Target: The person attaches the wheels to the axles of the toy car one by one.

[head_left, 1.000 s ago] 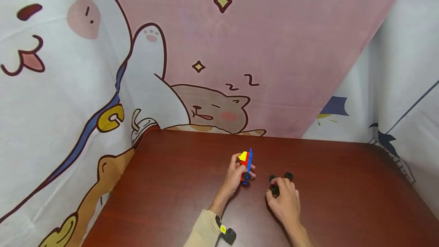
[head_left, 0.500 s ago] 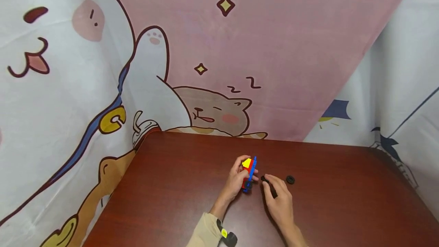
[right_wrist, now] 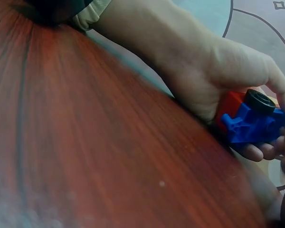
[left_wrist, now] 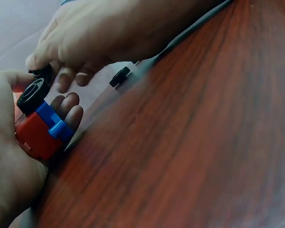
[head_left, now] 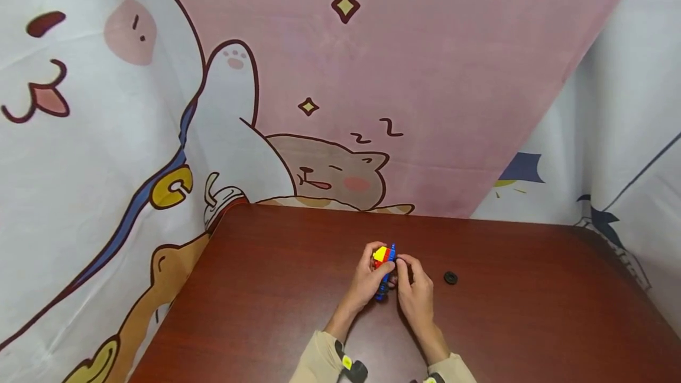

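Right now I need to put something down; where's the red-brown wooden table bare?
The table is bare between its left edge and the left hand, and right of the round black wheel. Crowded: the middle, where the right hand meets the left at the red, blue and yellow plastic toy vehicle.

Head: from above, farthest off, facing forward and down over the worktop (head_left: 266, 288) to the printed cloth (head_left: 452, 75).
Left wrist: close, low, tilted, toward the toy vehicle (left_wrist: 38, 137).
Right wrist: close, low, toward its blue side.
Wrist views share: toy vehicle, worktop.
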Motion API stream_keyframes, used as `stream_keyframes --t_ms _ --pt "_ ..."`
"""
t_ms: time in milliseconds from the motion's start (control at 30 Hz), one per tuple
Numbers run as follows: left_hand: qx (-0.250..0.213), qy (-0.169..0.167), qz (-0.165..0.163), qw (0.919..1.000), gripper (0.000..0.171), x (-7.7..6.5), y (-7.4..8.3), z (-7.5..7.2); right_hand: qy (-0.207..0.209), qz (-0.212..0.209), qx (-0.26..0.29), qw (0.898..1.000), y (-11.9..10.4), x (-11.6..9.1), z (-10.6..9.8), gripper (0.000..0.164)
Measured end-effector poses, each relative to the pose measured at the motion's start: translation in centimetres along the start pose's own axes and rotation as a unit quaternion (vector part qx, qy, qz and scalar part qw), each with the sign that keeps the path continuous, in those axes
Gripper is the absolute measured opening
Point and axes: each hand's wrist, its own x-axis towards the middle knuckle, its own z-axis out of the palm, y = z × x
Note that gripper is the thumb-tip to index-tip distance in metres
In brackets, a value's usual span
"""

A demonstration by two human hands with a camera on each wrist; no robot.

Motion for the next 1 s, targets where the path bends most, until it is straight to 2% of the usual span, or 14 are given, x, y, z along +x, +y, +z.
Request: stream_keyframes --t_ms 133,233,400,467,600,700,867,1000 --pt "0.02 0.003 0.003 0.9998 0.051 0.0 0.0 0.0 -0.025 0.026 -0.01 0.999 -0.1 0.0 0.1 0.01" --pt "0.025 0.009 0.003 0.9996 0.051 0.0 -0.1 0.0 -0.034 0.054 0.024 0.998 -0.2 -0.1 0.1 0.009" --pt "0.009 0.01 -0.005 0.9999 0.05 0.0 -0.1 0.0 -0.011 0.118 0.095 0.988 -0.8 0.0 0.0 0.017" --pt "0.009 0.009 -0.008 0.9999 0.049 0.0 -0.1 0.0 0.001 0.123 0.105 0.987 -1.5 0.1 -0.2 0.021" --pt "0.012 0.007 -0.01 0.9999 0.048 0.1 -0.2 0.1 0.015 0.104 0.11 0.988 -3.3 0.4 -0.8 0.028" --pt "0.014 0.005 -0.008 0.9999 0.048 0.1 -0.3 0.1 0.02 0.092 0.115 0.989 -3.9 0.5 -1.0 0.027" --pt "0.02 0.001 -0.006 0.9998 0.042 -0.1 -0.1 0.0 0.027 0.028 0.081 0.996 -3.7 0.3 -0.7 0.022" --pt "0.056 0.018 0.003 0.9982 0.032 -0.2 0.1 0.0 0.025 -0.023 0.052 0.998 -3.0 0.2 -0.4 0.025"
